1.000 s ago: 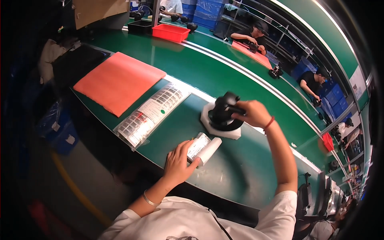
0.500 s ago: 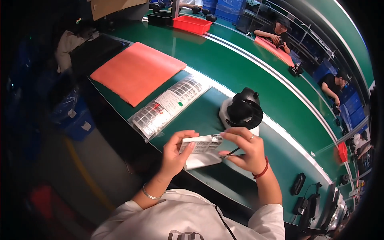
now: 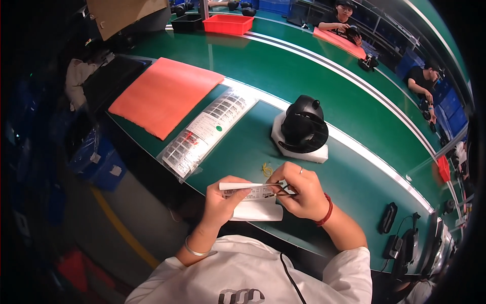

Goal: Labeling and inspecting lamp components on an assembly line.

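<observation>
My left hand (image 3: 221, 205) grips a folded white sheet of labels (image 3: 259, 193), thumb on its printed face, with the backing curling below. At the sheet's right end, my right hand (image 3: 302, 195) is closed around dark tweezers (image 3: 287, 191); their tips meet the sheet's edge. Whether a label sits between the tips I cannot make out. Beyond the right hand, a black rounded device (image 3: 304, 124) rests in a white foam block (image 3: 298, 150). A small yellow loop (image 3: 266, 169) lies on the green bench just past the sheet.
Left of my hands lies a clear-wrapped pack of label sheets (image 3: 206, 133), with an orange foam mat (image 3: 164, 96) farther left. Black adapters and cables (image 3: 394, 243) lie at right. A red bin (image 3: 228, 24) stands at the back. Two people work across the bench.
My right hand has turned and closed in on the sheet's right end with the tweezers. The sheet has tilted, and its backing now hangs lower. The view has shifted slightly.
</observation>
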`<state>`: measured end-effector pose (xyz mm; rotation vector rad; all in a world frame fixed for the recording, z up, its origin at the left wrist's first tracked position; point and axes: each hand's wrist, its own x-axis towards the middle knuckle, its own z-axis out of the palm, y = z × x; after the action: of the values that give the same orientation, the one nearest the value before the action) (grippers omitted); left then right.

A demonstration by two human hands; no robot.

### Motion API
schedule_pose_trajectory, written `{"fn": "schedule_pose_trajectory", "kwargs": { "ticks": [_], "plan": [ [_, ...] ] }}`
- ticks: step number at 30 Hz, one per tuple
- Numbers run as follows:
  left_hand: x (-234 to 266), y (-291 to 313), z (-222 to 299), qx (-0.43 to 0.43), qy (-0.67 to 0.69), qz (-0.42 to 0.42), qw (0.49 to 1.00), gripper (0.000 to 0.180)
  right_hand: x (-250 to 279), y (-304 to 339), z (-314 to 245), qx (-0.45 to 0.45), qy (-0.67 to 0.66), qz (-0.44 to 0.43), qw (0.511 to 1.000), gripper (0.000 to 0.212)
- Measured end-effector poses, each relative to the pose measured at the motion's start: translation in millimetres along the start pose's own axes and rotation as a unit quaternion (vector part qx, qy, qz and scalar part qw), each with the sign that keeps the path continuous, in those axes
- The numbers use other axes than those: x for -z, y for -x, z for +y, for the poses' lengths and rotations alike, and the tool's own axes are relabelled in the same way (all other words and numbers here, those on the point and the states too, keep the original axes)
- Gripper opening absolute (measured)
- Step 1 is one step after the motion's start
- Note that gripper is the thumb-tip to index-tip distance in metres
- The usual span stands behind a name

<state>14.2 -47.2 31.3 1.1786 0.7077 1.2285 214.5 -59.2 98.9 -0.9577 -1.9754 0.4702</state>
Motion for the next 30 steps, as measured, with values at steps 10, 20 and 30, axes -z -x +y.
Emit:
{"fn": "schedule_pose_trajectory", "kwargs": {
  "ticks": [10, 20, 30],
  "plan": [
    [-0.7, 4.2, 7.1, -0.018, -0.039, 0.038, 0.998, 0.013, 48.5, -0.9, -20.6, 0.073, 0.073, 0.138, 0.985, 0.019],
    [0.8, 4.9, 2.2, 0.008, -0.011, 0.044, 0.999, 0.015, 53.0, 0.9, -25.9, -0.269, -0.334, -0.026, 0.903, 0.031],
    [-0.6, 10.9, 17.0, -0.008, -0.055, 0.037, 0.998, 0.014, 39.1, -2.2, -37.4, -0.037, -0.016, -0.036, 0.999, 0.026]
  ]
}}
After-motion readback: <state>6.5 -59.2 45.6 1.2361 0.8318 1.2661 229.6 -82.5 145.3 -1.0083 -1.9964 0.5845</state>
